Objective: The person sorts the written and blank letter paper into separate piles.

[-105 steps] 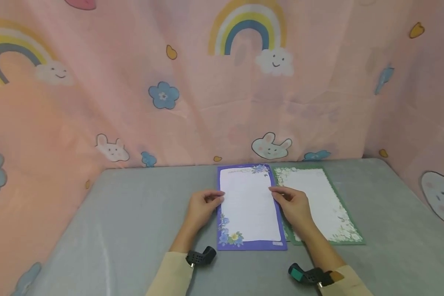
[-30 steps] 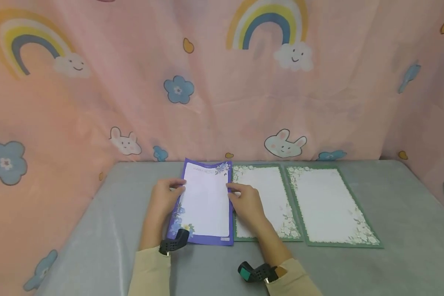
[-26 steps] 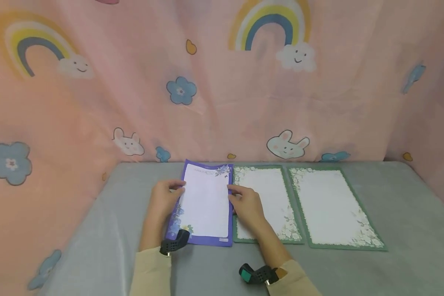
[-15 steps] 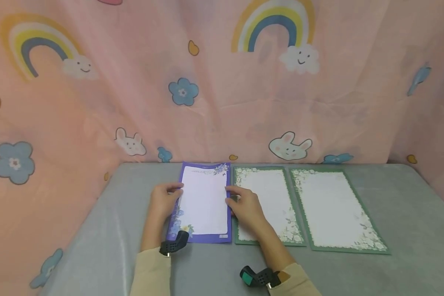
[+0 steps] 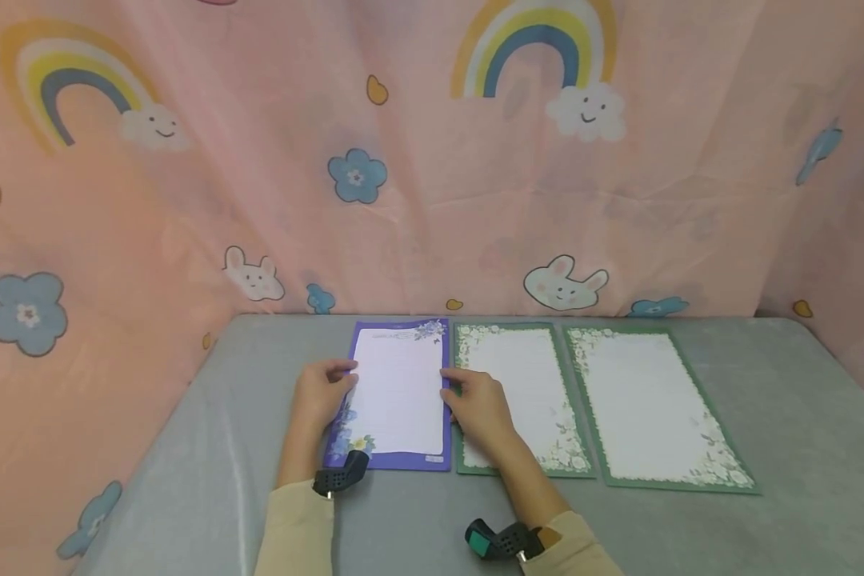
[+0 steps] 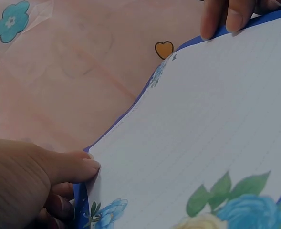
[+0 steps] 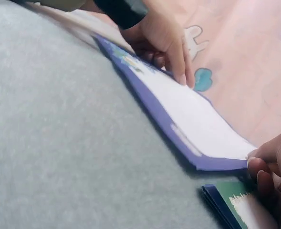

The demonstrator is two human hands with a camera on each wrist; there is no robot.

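A sheet of letter paper with a purple border and blue flowers is spread between both hands on the left side of the group. My left hand pinches its left edge, thumb on top in the left wrist view. Its right edge is pinched by my right hand, which overlaps the neighbouring green-bordered sheet. Seen from the right wrist, the purple sheet bows gently between the hands, close over the table. Under the green sheet's corner dark blue edges show, like stacked layers.
Another green-bordered floral sheet lies flat at the right. Grey cloth covers the table. Behind it hangs a pink curtain with rainbows and bunnies. Each wrist wears a black strapped camera.
Both hands have carried the purple sheet left, uncovering the middle green-bordered sheet. Lately its raised far edge has come down and the sheet lies flatter. The head view has shifted slightly.
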